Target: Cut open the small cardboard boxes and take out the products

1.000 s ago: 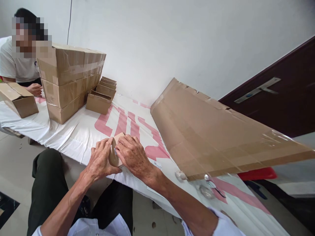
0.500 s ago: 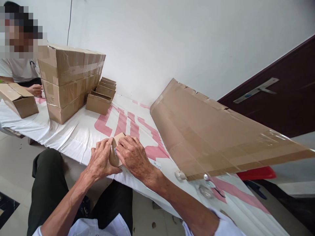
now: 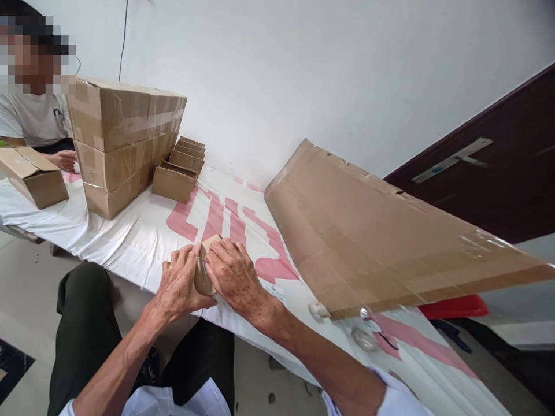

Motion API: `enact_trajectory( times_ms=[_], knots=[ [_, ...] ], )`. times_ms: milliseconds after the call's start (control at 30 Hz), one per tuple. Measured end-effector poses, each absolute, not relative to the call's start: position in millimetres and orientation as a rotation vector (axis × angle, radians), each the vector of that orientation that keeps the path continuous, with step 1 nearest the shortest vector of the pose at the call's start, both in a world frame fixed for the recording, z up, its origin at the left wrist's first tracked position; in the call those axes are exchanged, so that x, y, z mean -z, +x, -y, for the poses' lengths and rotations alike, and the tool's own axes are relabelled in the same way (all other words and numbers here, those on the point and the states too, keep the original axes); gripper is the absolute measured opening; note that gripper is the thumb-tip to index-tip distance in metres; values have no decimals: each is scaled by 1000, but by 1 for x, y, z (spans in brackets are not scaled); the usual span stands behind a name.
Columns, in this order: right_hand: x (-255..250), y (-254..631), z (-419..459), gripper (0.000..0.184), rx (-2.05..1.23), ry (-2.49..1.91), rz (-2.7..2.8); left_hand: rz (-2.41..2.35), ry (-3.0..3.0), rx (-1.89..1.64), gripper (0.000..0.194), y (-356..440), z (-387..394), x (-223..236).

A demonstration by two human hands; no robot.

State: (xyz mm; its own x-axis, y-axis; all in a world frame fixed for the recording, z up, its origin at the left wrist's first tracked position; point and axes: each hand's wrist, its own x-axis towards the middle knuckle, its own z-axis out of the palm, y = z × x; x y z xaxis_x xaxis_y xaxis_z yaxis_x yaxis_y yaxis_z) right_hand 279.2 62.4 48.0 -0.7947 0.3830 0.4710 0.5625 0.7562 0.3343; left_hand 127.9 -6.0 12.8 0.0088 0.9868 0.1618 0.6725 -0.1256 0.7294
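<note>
A small brown cardboard box [image 3: 203, 278] is between my two hands at the table's front edge. My left hand [image 3: 180, 280] wraps its left side, with the thumb underneath along the near edge. Curled over the box's right side and top is my right hand [image 3: 234, 271], its fingertips pressed at a small pale patch that they mostly cover. Much of the box is hidden by my fingers.
Taped cartons [image 3: 124, 147] stand stacked at the left, with small open boxes [image 3: 176, 180] beside them. A closed carton [image 3: 34, 176] and a seated person [image 3: 39, 121] are farther left. A large cardboard sheet [image 3: 368, 237] leans at right, near tape rolls [image 3: 364, 338].
My right fingertips have shifted slightly over the box, covering more of the pale patch. Both hands keep their hold on it.
</note>
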Motion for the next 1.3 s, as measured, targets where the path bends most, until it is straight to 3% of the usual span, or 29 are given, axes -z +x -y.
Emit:
enact_trajectory(
  times_ms=[400,667,1300],
  knots=[
    [-38,276,-60,24,718,-810,2571,-1725,1854,-941,117,132,4,-10],
    [-43,282,-61,13,670,-793,2566,-1733,1837,-894,116,131,6,-17],
    [-46,283,-66,20,628,-760,2625,-1722,1860,-947,116,131,4,-13]
  ],
)
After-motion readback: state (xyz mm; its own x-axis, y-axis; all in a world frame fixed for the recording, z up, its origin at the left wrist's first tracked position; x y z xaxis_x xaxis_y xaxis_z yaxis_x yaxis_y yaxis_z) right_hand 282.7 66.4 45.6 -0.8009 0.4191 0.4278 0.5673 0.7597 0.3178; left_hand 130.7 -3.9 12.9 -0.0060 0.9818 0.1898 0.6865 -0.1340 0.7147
